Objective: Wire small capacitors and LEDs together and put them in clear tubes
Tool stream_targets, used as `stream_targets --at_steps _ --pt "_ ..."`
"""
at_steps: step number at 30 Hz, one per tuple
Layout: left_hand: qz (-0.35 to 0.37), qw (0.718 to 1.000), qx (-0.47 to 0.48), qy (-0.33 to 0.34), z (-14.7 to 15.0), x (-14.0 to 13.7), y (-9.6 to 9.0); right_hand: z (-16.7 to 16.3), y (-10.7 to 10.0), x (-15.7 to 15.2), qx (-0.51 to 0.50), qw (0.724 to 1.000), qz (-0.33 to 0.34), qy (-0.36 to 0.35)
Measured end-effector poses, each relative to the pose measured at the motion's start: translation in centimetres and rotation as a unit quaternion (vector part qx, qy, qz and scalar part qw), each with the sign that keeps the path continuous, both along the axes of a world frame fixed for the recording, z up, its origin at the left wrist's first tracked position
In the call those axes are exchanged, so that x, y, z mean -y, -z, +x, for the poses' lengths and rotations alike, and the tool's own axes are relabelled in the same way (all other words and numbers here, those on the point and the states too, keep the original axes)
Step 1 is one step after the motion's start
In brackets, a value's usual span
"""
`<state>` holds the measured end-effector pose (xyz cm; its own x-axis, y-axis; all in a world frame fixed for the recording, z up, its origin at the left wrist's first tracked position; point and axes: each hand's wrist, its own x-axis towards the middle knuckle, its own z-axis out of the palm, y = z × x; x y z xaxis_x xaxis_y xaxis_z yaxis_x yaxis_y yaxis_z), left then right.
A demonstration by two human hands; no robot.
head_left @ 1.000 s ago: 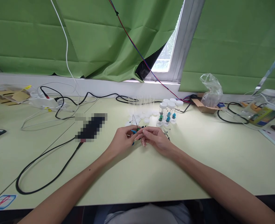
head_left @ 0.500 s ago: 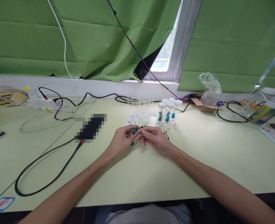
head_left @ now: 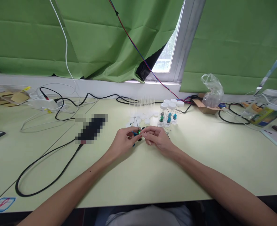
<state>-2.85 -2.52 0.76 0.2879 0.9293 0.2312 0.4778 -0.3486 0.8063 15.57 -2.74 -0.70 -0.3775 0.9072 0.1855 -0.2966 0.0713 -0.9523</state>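
Near the middle of the table, my left hand (head_left: 124, 139) is closed on a small shiny green-and-blue piece (head_left: 139, 132) with a thin bent dark wire sticking up from it. My right hand (head_left: 157, 137) is pinched close against the same piece, and its fingertips meet the left ones. Whatever lies between the right fingertips is too small to name. Just behind the hands stand several clear tubes (head_left: 169, 118) with white caps, holding green and blue pieces on wires. To their left are more clear tubes (head_left: 142, 108) and white round caps (head_left: 147, 121). Thin dark pins (head_left: 167, 133) lie behind the right hand.
A black cable (head_left: 46, 192) loops over the table's left side to a pixelated dark object (head_left: 91, 128). A power strip (head_left: 43, 103) stands behind. At the right are a cardboard box (head_left: 205, 108) with a plastic bag, a clear jar (head_left: 256, 106) and a phone (head_left: 276, 138).
My right fingers have curled in and drawn slightly to the right, so more of the green piece shows. The left hand keeps its hold almost in place.
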Motion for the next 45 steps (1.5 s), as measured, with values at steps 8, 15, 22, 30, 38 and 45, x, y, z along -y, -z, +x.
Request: stream_targets --at_steps 8,15,22,30,38,45 --pt "0.021 1.0 -0.022 0.006 -0.17 -0.14 0.36 0.05 0.31 -0.16 0.015 1.0 0.006 -0.001" --pt "0.009 1.0 0.01 0.008 -0.03 -0.16 0.02 0.08 0.36 -0.12 -0.054 0.996 -0.028 -0.07" --pt "0.015 0.999 0.031 0.006 0.05 0.06 -0.04 0.06 0.24 -0.1 -0.117 0.983 -0.077 -0.117" --pt "0.039 0.998 0.029 -0.026 0.11 -0.03 0.25 0.21 0.22 -0.35 -0.145 0.976 -0.103 -0.125" --pt "0.079 0.995 0.043 -0.042 0.03 -0.1 0.5 0.32 0.18 -0.31 -0.145 0.976 -0.11 -0.121" --pt "0.105 0.991 0.053 -0.06 0.02 -0.16 0.77 0.34 0.23 -0.22 -0.137 0.977 -0.121 -0.114"
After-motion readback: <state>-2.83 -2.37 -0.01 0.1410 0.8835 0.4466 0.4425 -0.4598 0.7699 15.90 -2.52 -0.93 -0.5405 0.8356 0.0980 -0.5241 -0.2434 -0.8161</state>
